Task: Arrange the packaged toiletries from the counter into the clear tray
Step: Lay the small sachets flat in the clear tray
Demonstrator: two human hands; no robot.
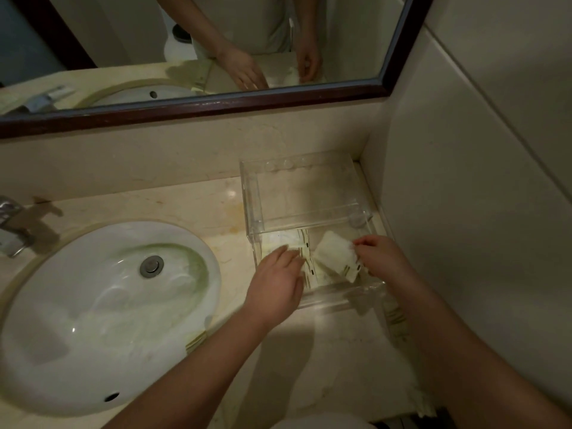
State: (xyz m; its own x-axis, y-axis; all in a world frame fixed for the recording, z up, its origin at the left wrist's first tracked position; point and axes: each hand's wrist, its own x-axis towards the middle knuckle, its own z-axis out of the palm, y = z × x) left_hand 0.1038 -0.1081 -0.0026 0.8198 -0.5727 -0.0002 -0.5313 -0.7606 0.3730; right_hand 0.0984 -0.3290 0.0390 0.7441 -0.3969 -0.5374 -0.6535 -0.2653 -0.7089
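The tray (253, 196), a clear box with a raised shelf at the back and an open bay at the front, sits in the right rear corner of the counter (192, 202), against the wall. Both hands reach into its front bay.

The left hand (275, 283) lies palm down with its fingers straight and together, pressing on the flat packet (280, 241) in the left half of the bay and gripping nothing. That packet lies level on the tray floor. Its striped end faces right, toward the middle of the bay. I cannot tell whether a second packet lies under it.

The right hand (380, 255) pinches the tilted packet (335, 255) between curled fingers and thumb at its right edge. This white packet is in the right half of the bay, propped at a slant. Its long axis runs from far left to near right, with the striped end nearest the person and the plain end pointing toward the shelf. It sits just beside the flat packet's striped end.

Outside the tray, a rim packet (196, 339) lies at the edge of the sink (102, 314), stripes toward the counter. A side packet (394, 317) lies by the tray's near right corner, partly under the right forearm. A near packet (422, 404) lies at the counter's front right.
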